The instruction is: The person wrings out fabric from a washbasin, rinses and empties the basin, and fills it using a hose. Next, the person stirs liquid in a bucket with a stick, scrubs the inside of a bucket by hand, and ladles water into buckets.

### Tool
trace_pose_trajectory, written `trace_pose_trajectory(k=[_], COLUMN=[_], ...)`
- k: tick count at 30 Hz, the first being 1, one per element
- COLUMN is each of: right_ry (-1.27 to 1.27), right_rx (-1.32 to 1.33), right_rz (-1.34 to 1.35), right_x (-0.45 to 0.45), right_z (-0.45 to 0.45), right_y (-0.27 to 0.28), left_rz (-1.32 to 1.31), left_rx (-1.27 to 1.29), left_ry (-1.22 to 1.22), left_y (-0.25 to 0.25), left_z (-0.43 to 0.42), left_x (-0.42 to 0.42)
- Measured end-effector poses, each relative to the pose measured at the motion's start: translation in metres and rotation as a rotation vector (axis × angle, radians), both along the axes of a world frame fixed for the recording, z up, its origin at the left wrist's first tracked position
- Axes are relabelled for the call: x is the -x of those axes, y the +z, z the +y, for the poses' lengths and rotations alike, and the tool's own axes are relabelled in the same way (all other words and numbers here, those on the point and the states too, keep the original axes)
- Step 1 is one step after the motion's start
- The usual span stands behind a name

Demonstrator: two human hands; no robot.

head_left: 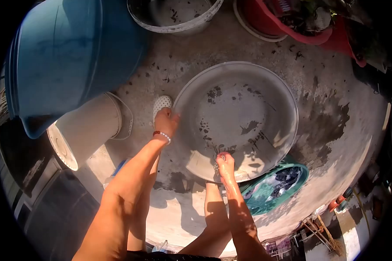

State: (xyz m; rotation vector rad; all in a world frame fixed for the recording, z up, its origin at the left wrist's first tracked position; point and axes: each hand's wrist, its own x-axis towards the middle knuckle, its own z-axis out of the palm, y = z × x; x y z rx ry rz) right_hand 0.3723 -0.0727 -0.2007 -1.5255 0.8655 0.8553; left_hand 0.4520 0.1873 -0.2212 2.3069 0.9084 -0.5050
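Observation:
A large round grey metal basin point(231, 104) rests on the concrete, with dark wet-looking patches across its inner bottom. At its left rim is my left hand point(166, 122), fingers closed on the edge, a beaded bracelet around the wrist. My right hand point(225, 167), wet along the forearm, is over the basin's near side. Its fingers are closed around a silvery, stringy steel scourer point(216, 168), partly hidden by the fingers. A white perforated clog point(162, 104) shows on my foot just beyond my left hand.
A teal laundry basket point(300, 182) with clothes stands right of my legs, partly under the basin's rim. On the left are a big blue tub point(69, 52) and a tipped white bucket point(85, 126). Another bucket point(178, 28) and a red planter point(265, 21) stand at the far side.

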Motion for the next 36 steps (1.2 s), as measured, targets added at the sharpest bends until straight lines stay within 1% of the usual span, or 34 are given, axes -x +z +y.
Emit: trace_pose_trajectory(k=[1, 2, 3, 5, 6, 7, 8, 9, 11, 12, 13, 14, 15, 16, 17, 18, 19, 20, 21, 23, 24, 25, 27, 28, 29, 30, 31, 33, 34, 36], right_ry=[-0.122, -0.139, 0.085, 0.268, 0.421, 0.567, 0.724, 0.827, 1.004, 1.051, 1.095, 1.078, 1.023, 0.97, 0.915, 0.928, 0.855, 0.784, 0.758, 0.475, 0.485, 0.512, 0.544, 0.622, 0.695, 0.654, 0.763, 0.916, 0.982, 0.995], right_rx=[-0.123, -0.131, -0.005, 0.132, 0.185, 0.249, 0.155, 0.077, 0.035, -0.008, -0.049, -0.036, 0.024, 0.088, 0.154, 0.164, 0.07, -0.015, -0.112, -0.347, -0.336, -0.319, -0.298, -0.276, -0.257, -0.333, -0.207, -0.116, -0.026, -0.014], right_rz=[-0.055, -0.061, -0.206, -0.429, -0.562, -0.699, -0.858, -0.923, -0.883, -0.828, -0.751, -0.788, -0.801, -0.728, -0.681, -0.681, -0.575, -0.455, -0.416, -0.185, -0.184, -0.239, -0.295, -0.396, -0.498, -0.468, -0.548, -0.64, -0.885, -0.83], right_x=[-0.015, -0.027, -0.036, -0.046, -0.049, -0.048, -0.044, -0.043, -0.035, -0.039, -0.041, -0.039, -0.039, -0.034, -0.033, -0.034, -0.031, -0.025, -0.019, -0.011, -0.01, -0.007, -0.006, -0.009, -0.009, -0.008, -0.013, -0.018, -0.017, -0.016], right_z=[-0.011, -0.016, -0.018, -0.009, 0.008, 0.024, 0.035, 0.052, 0.065, 0.069, 0.07, 0.072, 0.079, 0.078, 0.08, 0.089, 0.1, 0.107, 0.125, 0.172, 0.192, 0.21, 0.243, 0.257, 0.273, 0.285, 0.299, 0.313, 0.317, 0.317], right_y=[0.033, 0.06, 0.084, 0.127, 0.154, 0.178, 0.196, 0.214, 0.236, 0.25, 0.263, 0.258, 0.263, 0.264, 0.262, 0.262, 0.266, 0.272, 0.275, 0.288, 0.288, 0.289, 0.295, 0.301, 0.306, 0.305, 0.314, 0.32, 0.314, 0.315], left_rz=[-0.199, -0.203, -0.204, -0.024, 0.102, 0.301, 0.378, 0.262, 0.133, 0.056, 0.031, 0.06, 0.103, 0.096, 0.139, 0.125, 0.134, 0.141, 0.049, -0.059, -0.117, -0.184, -0.182, -0.177, -0.184, -0.181, -0.18, -0.188, -0.157, -0.108], left_rx=[-0.164, -0.091, -0.018, 0.414, 0.742, 1.083, 1.405, 1.629, 1.702, 1.669, 1.668, 1.552, 1.398, 1.311, 1.197, 1.122, 1.102, 1.113, 1.159, 1.397, 1.544, 1.687, 1.735, 1.778, 1.783, 1.796, 1.812, 1.717, 1.657, 1.569], left_ry=[-0.092, -0.012, 0.069, 0.318, 0.484, 0.772, 0.909, 0.893, 1.133, 1.145, 1.016, 1.004, 0.988, 0.941, 0.91, 0.991, 1.172, 1.326, 1.447, 1.403, 1.4, 1.391, 1.419, 1.438, 1.436, 1.415, 1.383, 1.325, 1.256, 1.143], left_y=[0.012, 0.032, 0.058, 0.112, 0.144, 0.18, 0.198, 0.207, 0.222, 0.227, 0.233, 0.235, 0.241, 0.245, 0.227, 0.221, 0.232, 0.233, 0.248, 0.253, 0.254, 0.259, 0.274, 0.281, 0.287, 0.29, 0.297, 0.319, 0.32, 0.323], left_z=[-0.004, -0.009, -0.015, -0.048, -0.058, -0.071, -0.078, -0.086, -0.094, -0.083, -0.065, -0.05, -0.031, -0.011, 0.005, 0.023, 0.047, 0.063, 0.077, 0.1, 0.11, 0.121, 0.139, 0.147, 0.155, 0.16, 0.165, 0.172, 0.173, 0.176], left_x=[0.005, 0.009, 0.017, 0.037, 0.044, 0.046, 0.056, 0.069, 0.084, 0.089, 0.098, 0.104, 0.108, 0.111, 0.125, 0.132, 0.13, 0.131, 0.126, 0.132, 0.133, 0.134, 0.133, 0.131, 0.134, 0.137, 0.134, 0.126, 0.127, 0.132])
